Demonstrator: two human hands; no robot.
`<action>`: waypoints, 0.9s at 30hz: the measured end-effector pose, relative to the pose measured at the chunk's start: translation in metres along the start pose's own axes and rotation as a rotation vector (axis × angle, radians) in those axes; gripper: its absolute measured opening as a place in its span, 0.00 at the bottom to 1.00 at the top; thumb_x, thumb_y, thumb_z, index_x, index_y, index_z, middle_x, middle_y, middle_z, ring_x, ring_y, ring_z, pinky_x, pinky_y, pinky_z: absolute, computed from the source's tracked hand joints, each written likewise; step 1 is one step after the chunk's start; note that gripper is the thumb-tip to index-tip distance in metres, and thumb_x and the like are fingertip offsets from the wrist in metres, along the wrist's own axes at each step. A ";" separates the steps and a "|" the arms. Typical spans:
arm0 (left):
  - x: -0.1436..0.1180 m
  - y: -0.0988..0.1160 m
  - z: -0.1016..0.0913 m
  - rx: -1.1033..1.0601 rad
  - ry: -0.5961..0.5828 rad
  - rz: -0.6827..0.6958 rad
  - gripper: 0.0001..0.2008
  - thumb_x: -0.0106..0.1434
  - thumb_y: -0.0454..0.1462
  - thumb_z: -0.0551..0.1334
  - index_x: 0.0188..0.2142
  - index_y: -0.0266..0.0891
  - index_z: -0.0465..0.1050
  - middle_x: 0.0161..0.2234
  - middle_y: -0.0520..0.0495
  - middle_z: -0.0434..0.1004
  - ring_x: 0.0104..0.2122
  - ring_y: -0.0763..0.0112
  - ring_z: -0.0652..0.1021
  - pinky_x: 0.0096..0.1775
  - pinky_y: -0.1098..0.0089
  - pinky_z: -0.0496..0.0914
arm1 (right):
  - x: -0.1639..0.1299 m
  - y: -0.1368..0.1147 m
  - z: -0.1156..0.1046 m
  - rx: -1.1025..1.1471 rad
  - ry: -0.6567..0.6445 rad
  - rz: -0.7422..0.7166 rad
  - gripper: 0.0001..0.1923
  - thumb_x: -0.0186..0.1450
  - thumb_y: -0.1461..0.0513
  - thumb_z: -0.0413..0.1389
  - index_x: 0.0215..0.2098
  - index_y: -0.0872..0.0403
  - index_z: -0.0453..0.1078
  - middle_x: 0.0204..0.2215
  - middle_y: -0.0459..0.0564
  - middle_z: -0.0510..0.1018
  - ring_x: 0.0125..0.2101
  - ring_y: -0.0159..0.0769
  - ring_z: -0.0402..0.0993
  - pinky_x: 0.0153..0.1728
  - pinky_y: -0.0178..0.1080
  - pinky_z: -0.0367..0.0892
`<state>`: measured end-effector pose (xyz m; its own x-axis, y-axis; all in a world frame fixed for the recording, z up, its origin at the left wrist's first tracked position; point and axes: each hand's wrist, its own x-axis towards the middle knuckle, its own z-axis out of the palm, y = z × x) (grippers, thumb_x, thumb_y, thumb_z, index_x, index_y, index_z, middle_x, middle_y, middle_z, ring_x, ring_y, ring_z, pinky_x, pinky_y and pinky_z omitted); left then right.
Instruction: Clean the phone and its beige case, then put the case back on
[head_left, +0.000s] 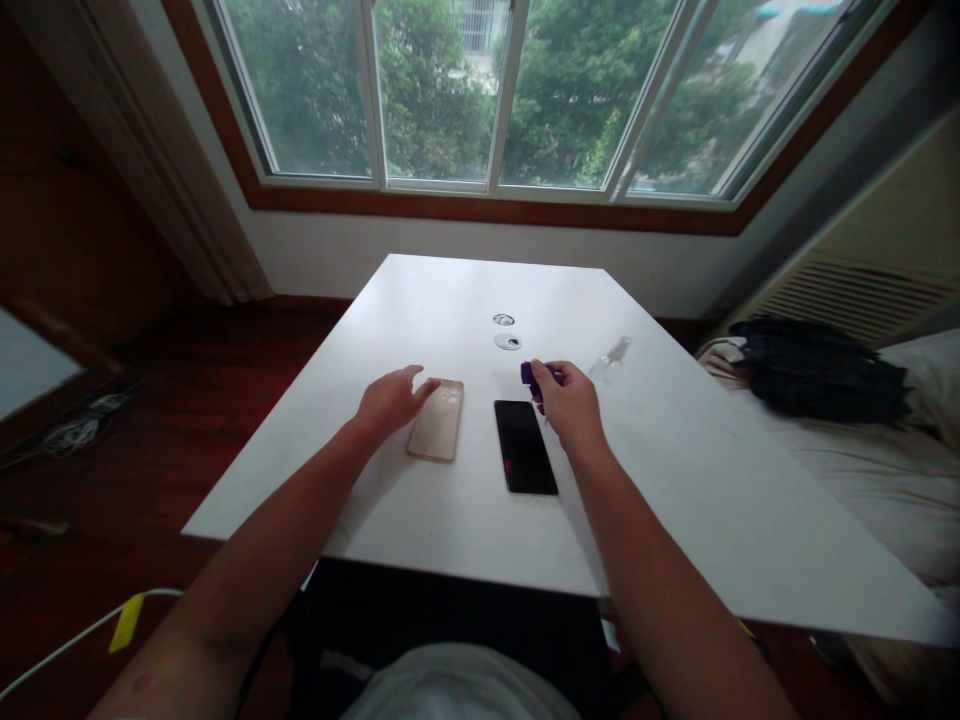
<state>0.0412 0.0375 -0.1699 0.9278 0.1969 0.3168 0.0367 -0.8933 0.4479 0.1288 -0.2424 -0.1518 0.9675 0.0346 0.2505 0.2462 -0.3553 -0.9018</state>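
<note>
- Purple, small and half hidden — an object [529,375] sits pinched in the curled fingers of the right hand [568,400], just above the table [675,480] at its middle.
- A black phone [525,446] lies flat just beside that hand, on its left.
- The left hand [391,402] is open and holds nothing — its fingertips touch the top corner of a tan phone case [437,420].
- Two small round discs [506,331] lie farther back.
- A clear bottle [611,359] lies on the table near the right hand.
</note>
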 end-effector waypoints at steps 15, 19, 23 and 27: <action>-0.049 0.093 0.007 -0.014 -0.294 0.773 0.34 0.59 0.67 0.58 0.41 0.38 0.73 0.43 0.40 0.74 0.42 0.56 0.74 0.46 0.58 0.65 | 0.016 0.029 0.001 -0.380 -0.285 0.130 0.13 0.65 0.55 0.58 0.39 0.57 0.77 0.37 0.53 0.80 0.36 0.38 0.75 0.40 0.39 0.65; -0.058 0.103 0.023 0.090 -0.273 0.725 0.38 0.59 0.69 0.54 0.41 0.35 0.72 0.48 0.34 0.71 0.46 0.52 0.73 0.47 0.56 0.66 | 0.016 0.028 0.003 -0.370 -0.347 0.156 0.17 0.64 0.56 0.61 0.46 0.59 0.77 0.42 0.55 0.80 0.41 0.39 0.75 0.44 0.37 0.66; -0.057 0.103 0.023 0.105 -0.294 0.700 0.37 0.60 0.67 0.54 0.41 0.34 0.71 0.48 0.35 0.71 0.46 0.53 0.73 0.49 0.56 0.65 | 0.016 0.023 -0.004 -0.357 -0.462 0.197 0.19 0.60 0.53 0.64 0.42 0.59 0.80 0.39 0.54 0.81 0.39 0.41 0.76 0.43 0.37 0.66; -0.054 0.100 0.017 0.067 -0.326 0.710 0.36 0.58 0.67 0.57 0.40 0.35 0.71 0.44 0.38 0.73 0.44 0.54 0.74 0.48 0.57 0.65 | 0.014 0.020 -0.011 -0.250 -0.532 0.272 0.19 0.59 0.52 0.64 0.41 0.58 0.80 0.35 0.52 0.81 0.34 0.38 0.76 0.36 0.36 0.67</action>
<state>0.0008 -0.0695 -0.1568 0.7992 -0.5499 0.2426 -0.5936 -0.7853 0.1757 0.1468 -0.2596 -0.1626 0.9058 0.3478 -0.2421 0.0294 -0.6215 -0.7828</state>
